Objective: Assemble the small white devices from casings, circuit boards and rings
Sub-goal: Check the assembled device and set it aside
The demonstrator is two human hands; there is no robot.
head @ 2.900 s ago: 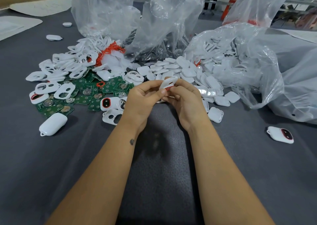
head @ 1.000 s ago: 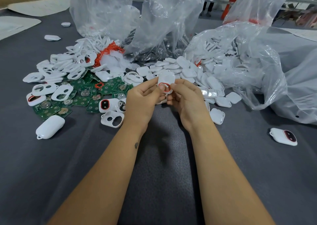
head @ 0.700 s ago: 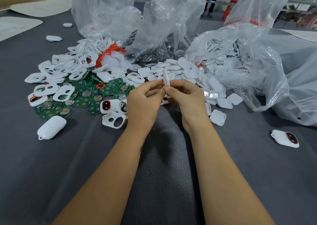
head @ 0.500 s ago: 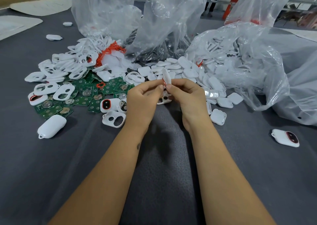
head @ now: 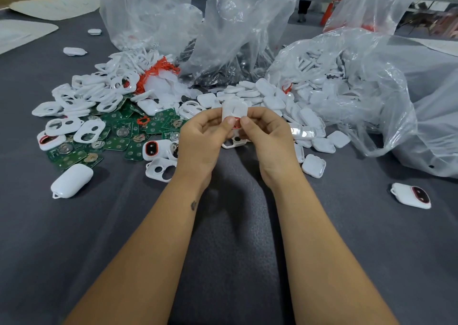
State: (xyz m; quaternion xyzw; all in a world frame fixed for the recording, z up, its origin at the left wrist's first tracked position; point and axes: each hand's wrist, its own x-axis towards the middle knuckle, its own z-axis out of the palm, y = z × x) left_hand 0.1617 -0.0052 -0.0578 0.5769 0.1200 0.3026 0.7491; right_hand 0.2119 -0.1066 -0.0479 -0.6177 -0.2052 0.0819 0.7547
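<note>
1. Grey worktop (head: 99, 238) carries loose casings, green circuit boards (head: 119, 141) and clear bags (head: 247, 27) beyond both hands.
2. Left hand (head: 200, 139) and right hand (head: 267, 136) meet at one white casing (head: 234, 109), thumbs pinching its near end beside a red ring (head: 236, 124).
3. Its long axis points up and away from the hands (neither hand is nearer).
4. Half a second ago it stood edge-on; now its broad face shows.
</note>
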